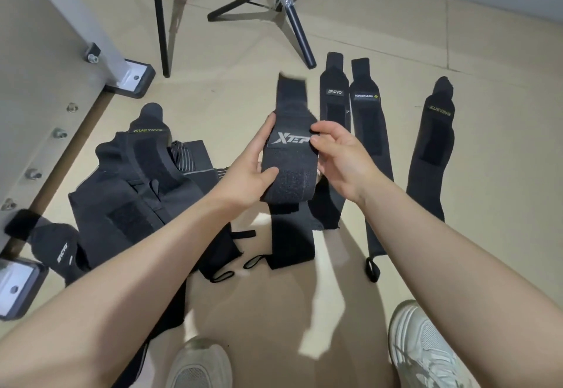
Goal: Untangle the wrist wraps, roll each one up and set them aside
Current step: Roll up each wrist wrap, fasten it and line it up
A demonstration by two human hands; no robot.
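Note:
I hold a black wrist wrap with a grey XTEP logo (289, 156) above the floor at the centre of the head view. My left hand (249, 168) grips its left edge, thumb across the front. My right hand (341, 156) pinches its right edge by the logo. The wrap's lower part is folded over and its tail hangs toward the floor. A tangled pile of black wraps (143, 186) lies to the left. Three wraps lie straight on the floor to the right: one (333, 104), a second (370, 132) and a third marked XUEYING (432, 150).
A black tripod (292, 13) stands on the beige floor beyond the wraps, with a black stand pole (160, 19) to its left. A grey metal frame with bolted feet (131, 78) runs along the left. My two white shoes (426, 345) are at the bottom.

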